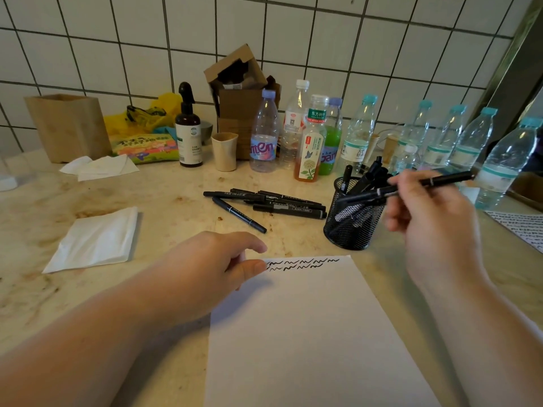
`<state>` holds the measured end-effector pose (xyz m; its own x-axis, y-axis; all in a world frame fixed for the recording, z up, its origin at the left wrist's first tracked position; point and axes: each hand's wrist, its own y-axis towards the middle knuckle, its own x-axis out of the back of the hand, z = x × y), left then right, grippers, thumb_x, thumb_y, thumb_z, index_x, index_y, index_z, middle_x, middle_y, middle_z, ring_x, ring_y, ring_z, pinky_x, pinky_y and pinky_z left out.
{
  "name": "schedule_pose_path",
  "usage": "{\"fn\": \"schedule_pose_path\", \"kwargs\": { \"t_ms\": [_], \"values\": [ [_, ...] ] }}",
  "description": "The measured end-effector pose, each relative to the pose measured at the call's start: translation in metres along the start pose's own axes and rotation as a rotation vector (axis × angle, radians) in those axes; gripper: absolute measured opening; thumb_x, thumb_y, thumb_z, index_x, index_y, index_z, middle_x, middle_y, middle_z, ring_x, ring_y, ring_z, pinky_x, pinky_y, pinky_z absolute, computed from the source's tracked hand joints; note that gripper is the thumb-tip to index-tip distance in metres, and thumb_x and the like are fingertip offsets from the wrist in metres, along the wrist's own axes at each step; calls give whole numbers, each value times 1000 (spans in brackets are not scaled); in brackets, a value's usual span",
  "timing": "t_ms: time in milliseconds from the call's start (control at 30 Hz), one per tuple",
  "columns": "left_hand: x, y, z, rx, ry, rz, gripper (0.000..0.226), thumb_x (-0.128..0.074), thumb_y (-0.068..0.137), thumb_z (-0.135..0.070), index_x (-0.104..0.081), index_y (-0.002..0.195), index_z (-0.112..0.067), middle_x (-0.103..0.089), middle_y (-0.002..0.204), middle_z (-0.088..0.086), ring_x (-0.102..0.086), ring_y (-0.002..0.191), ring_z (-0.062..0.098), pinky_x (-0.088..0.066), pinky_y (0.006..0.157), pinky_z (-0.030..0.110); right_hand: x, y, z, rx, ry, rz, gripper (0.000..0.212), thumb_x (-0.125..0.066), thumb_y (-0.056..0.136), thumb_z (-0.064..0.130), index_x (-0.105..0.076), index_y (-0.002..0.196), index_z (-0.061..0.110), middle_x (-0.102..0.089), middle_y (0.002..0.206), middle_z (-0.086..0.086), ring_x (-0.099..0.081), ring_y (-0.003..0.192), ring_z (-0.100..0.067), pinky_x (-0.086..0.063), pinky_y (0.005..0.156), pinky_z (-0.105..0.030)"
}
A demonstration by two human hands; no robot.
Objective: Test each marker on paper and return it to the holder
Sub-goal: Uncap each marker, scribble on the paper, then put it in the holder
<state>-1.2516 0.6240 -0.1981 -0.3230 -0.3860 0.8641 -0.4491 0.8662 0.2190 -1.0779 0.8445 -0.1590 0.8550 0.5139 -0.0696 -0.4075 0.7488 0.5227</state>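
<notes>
A white sheet of paper lies in front of me, with two rows of black squiggles along its top edge. My left hand rests on the paper's top left corner, fingers loosely curled and holding nothing. My right hand pinches a black marker, held nearly level above the black mesh holder. The holder stands just right of the paper's top and has several markers in it. Several more black markers lie loose on the counter behind the paper.
Folded white tissues lie at the left. Along the tiled wall stand a wooden box, a brown spray bottle, a beige cup, cardboard boxes and several plastic bottles. Another scribbled sheet lies at the right edge.
</notes>
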Motion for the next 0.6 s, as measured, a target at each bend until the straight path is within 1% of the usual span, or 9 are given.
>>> {"fn": "schedule_pose_path", "kwargs": {
  "t_ms": [67,167,200,267,333,433,467,533,600],
  "values": [
    [-1,0,-1,-5,-3,-5,33,-46,89,-64,-51,121,-55,-60,83,-36,-58,72,-11,-40,57,4,3,2,0,91,-131,-102,19,-58,101,34,-69,86,28,-59,56,10,-53,49,-7,-46,51,-19],
    [-1,0,-1,5,0,-3,35,-45,88,-65,-50,121,-56,-59,85,-37,-58,72,-10,-41,54,6,4,4,-3,185,-303,-147,13,-58,103,33,-65,98,23,-59,54,10,-54,49,-2,-45,52,-15],
    [-1,0,0,4,3,-5,35,-45,87,-65,-50,121,-56,-59,85,-37,-58,73,-10,-41,55,6,5,5,-4,201,-341,-149,11,-59,102,33,-65,99,25,-59,56,9,-55,51,-2,-45,54,-16],
    [-1,1,0,2,9,-12,35,-45,87,-65,-51,120,-56,-59,86,-36,-58,73,-9,-41,56,6,5,7,-6,215,-406,-136,7,-60,99,38,-64,99,32,-61,65,7,-58,59,-11,-45,59,-25],
    [-1,1,1,0,9,-15,33,-46,88,-64,-51,120,-56,-59,86,-35,-58,73,-8,-42,56,7,5,10,-7,209,-456,-110,4,-62,97,41,-65,94,39,-63,69,9,-58,63,-11,-42,60,-24],
    [-2,0,1,-8,-6,-14,29,-48,90,-62,-51,118,-55,-60,86,-34,-58,73,-7,-42,58,6,3,13,-10,179,-426,-76,9,-67,96,35,-63,92,42,-66,63,18,-60,58,1,-45,57,-12],
    [-2,0,1,-11,-9,-13,29,-49,90,-61,-51,118,-55,-60,86,-33,-59,73,-7,-41,59,5,2,14,-10,173,-386,-69,9,-67,96,34,-63,94,41,-67,63,18,-60,56,1,-48,59,-15],
    [-3,0,1,-12,-8,-13,28,-50,90,-60,-52,118,-54,-60,87,-33,-58,73,-7,-41,60,5,1,13,-8,167,-282,-64,7,-66,95,35,-62,99,39,-68,64,14,-62,56,-4,-54,64,-26],
    [-3,0,2,-13,-9,-18,26,-51,92,-57,-53,117,-53,-60,86,-32,-58,72,-7,-41,62,5,1,13,-7,190,-210,-71,8,-64,94,36,-62,101,38,-69,68,12,-63,57,-7,-56,63,-26]
  ]
}}
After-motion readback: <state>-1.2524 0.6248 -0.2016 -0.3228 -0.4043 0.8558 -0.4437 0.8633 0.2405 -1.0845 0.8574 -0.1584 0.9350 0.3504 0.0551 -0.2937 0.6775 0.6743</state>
